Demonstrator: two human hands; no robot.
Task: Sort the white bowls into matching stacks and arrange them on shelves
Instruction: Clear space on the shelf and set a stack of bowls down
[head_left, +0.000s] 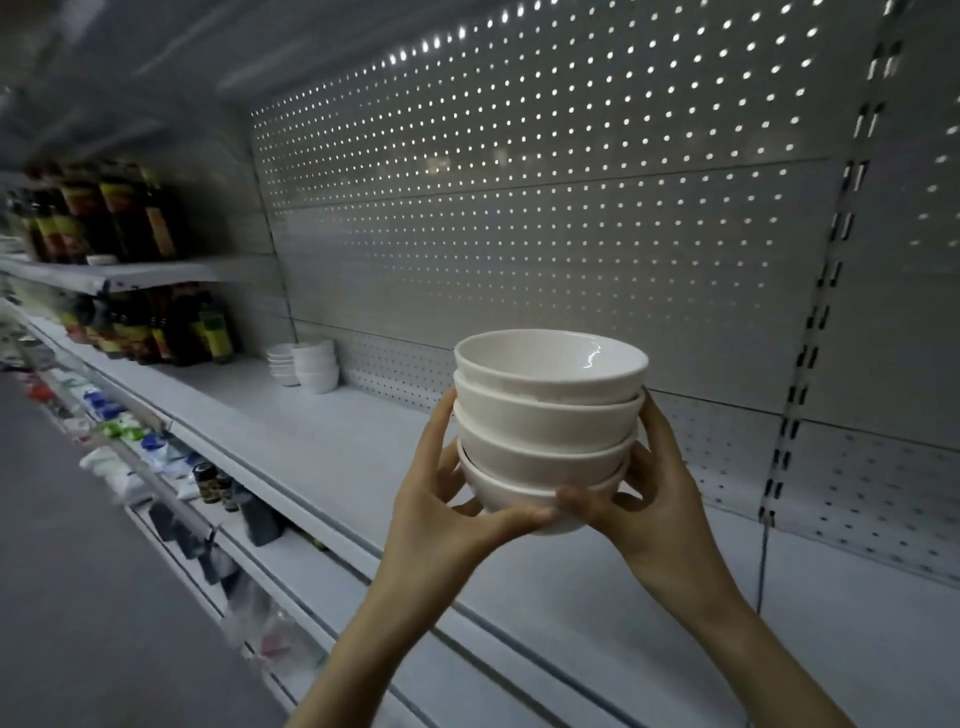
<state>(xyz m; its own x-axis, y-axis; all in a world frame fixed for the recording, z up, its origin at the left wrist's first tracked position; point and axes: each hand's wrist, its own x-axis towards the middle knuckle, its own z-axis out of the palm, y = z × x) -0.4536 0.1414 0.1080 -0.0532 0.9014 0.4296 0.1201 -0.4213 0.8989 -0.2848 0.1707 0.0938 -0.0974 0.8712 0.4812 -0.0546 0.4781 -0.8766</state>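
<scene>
A stack of several matching white bowls (548, 415) is held up in the air above the white shelf (332, 436). My left hand (441, 499) grips its left side, thumb under the lowest bowl. My right hand (644, 493) grips the right side, fingers running up the stack and thumb under the base. Farther back on the same shelf stand two short stacks: shallow white bowls (282, 362) and deeper white bowls (316, 364), side by side against the perforated back panel.
Dark sauce bottles (171, 332) stand left of the shelved bowls, more bottles (104, 218) on the shelf above. A lower shelf holds packets and small jars (210, 480). The perforated back wall (571, 218) rises behind. Grey aisle floor lies at the left.
</scene>
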